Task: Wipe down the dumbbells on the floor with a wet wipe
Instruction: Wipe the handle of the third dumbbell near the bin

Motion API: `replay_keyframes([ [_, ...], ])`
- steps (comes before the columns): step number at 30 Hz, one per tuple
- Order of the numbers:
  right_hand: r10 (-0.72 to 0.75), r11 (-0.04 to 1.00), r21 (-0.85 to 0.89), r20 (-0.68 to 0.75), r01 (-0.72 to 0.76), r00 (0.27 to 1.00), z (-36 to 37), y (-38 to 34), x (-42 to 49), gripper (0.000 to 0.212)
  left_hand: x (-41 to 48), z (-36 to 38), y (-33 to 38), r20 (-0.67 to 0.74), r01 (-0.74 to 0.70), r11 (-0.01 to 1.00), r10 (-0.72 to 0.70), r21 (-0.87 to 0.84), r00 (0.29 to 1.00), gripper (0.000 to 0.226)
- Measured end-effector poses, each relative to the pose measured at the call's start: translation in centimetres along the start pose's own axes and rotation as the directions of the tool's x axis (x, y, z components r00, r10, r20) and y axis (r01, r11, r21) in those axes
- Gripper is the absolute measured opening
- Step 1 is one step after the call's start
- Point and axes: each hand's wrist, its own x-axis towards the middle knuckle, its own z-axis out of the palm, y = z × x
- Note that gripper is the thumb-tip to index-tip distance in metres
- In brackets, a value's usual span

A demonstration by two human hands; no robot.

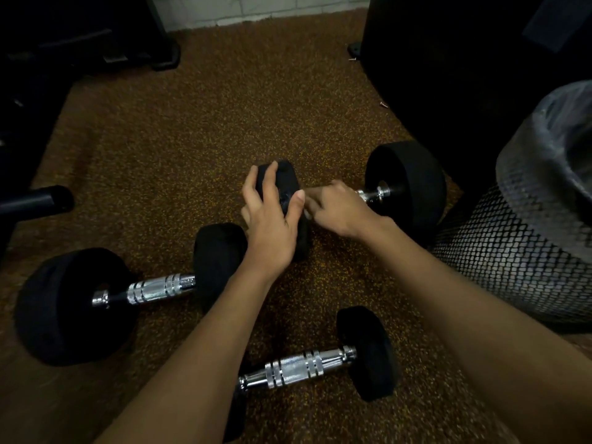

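Rubber floor (192,139): speckled brown; in the head view three dumbbells lay on it.
Far dumbbell (407,187): lay ahead of both hands, long axis running left to right, its right head just beside the mesh bin (528,251).
Left hand (272,219): gripped the left head of that dumbbell, fingers spread over the top and thumb on the inner face.
Right hand (339,209): fingers were curled round the handle, just beside the left hand; only a short chrome stretch showed toward the right head.
Wipe: not seen; whether it sat under the right hand's fingers could not be told.
Left dumbbell (160,288): lay left of the left forearm, axis also left to right, no hand on it.
Near dumbbell (298,368): lay between the forearms, closest to the person, its left end hidden beneath the left forearm.
Step in hand: judged to be the handle of the far dumbbell, with the left hand steadying it.
Coming move: judged to run along the axis, rightward to the uncovered right head; the right hand was the nearer to it.
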Motion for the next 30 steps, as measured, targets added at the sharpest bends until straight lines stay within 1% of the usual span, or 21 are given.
replay_keyframes([
  [1,-0.091,0.996,-0.018,-0.046,0.09,0.995,0.6,0.5,-0.8,0.03,-0.1,0.0,0.0,0.0,0.0,1.0,0.0,-0.002,1.0,0.059],
  [2,-0.156,0.987,-0.042,-0.072,0.154,0.985,1.0,1.2,-1.6,0.034,0.0,0.0,0.1,0.0,0.002,1.0,-0.002,-0.006,1.0,0.059],
  [3,-0.2,0.979,-0.055,-0.087,0.195,0.976,1.4,1.7,-2.1,0.042,-0.1,0.0,0.1,0.001,0.006,1.0,-0.006,-0.009,1.0,0.059],
  [5,-0.217,0.975,-0.059,-0.105,0.212,0.97,1.5,2.4,-2.5,0.053,-0.1,0.0,0.2,0.0,0.011,1.0,-0.011,-0.014,1.0,0.059],
  [7,-0.193,0.981,-0.039,-0.119,0.189,0.974,1.1,2.7,-2.0,0.052,0.0,-0.1,0.3,0.003,0.021,1.0,-0.021,-0.019,1.0,0.059],
  [8,-0.173,0.984,0.011,-0.115,0.176,0.978,0.7,2.7,-1.5,0.051,0.0,-0.1,0.4,0.005,0.027,0.999,-0.027,-0.019,1.0,0.059],
  [10,-0.096,0.982,0.159,-0.055,0.104,0.994,-0.1,2.5,-0.8,0.048,0.1,-0.2,0.4,0.01,0.034,0.999,-0.034,-0.021,0.999,0.059],
  [12,-0.016,0.962,0.274,0.022,0.009,1.0,-0.9,2.4,-0.3,0.035,0.2,-0.2,0.3,0.016,0.036,0.999,-0.035,-0.023,0.999,0.059],
  [14,0.045,0.937,0.346,0.016,-0.048,0.999,-1.4,2.3,0.1,0.01,0.4,-0.2,0.3,0.02,0.035,0.999,-0.034,-0.019,0.999,0.059],
  [15,0.079,0.931,0.359,-0.016,-0.068,0.997,-1.5,2.0,0.3,0.01,0.4,-0.2,0.3,0.021,0.035,0.999,-0.035,-0.015,0.999,0.06],
  [16,0.107,0.936,0.343,-0.054,-0.082,0.993,-1.4,1.6,0.3,0.019,0.3,-0.2,0.3,0.021,0.035,0.999,-0.034,-0.013,0.999,0.06],
  [17,0.126,0.951,0.294,-0.094,-0.093,0.988,-1.0,1.2,0.3,0.023,0.3,-0.2,0.3,0.019,0.033,0.999,-0.032,-0.011,0.999,0.059],
  [18,0.127,0.969,0.229,-0.146,-0.091,0.981,-0.3,0.7,0.0,0.02,0.3,-0.1,0.2,0.016,0.03,0.999,-0.03,-0.011,0.999,0.059],
  [19,0.105,0.984,0.166,-0.211,-0.071,0.972,0.6,0.3,-0.4,0.014,0.3,-0.1,0.2,0.012,0.026,1.0,-0.025,-0.011,1.0,0.059],
  [20,0.049,0.994,0.11,-0.267,-0.02,0.963,1.7,0.1,-1.1,0.013,0.2,-0.1,0.1,0.009,0.023,1.0,-0.023,-0.012,1.0,0.059],
  [21,-0.016,0.997,0.067,-0.297,0.037,0.955,2.6,0.0,-1.8,0.021,0.3,0.0,0.1,0.005,0.022,1.0,-0.022,-0.011,1.0,0.059],
  [23,-0.118,0.992,0.011,-0.286,0.126,0.951,3.5,0.8,-3.2,0.043,0.3,0.0,0.1,-0.005,0.022,1.0,-0.022,-0.008,1.0,0.06],
  [25,-0.168,0.985,-0.016,-0.271,0.17,0.948,3.2,1.8,-4.1,0.05,0.2,0.0,0.2,-0.008,0.023,1.0,-0.023,-0.009,1.0,0.06],
  [27,-0.161,0.987,-0.034,-0.278,0.158,0.947,2.7,2.5,-4.1,0.045,0.1,0.0,0.3,-0.007,0.02,1.0,-0.02,-0.012,1.0,0.06],
  [30,-0.069,0.996,-0.066,-0.283,0.052,0.957,1.8,2.0,-1.9,0.028,0.1,0.0,0.2,-0.004,0.026,1.0,-0.026,-0.013,1.0,0.059],
])
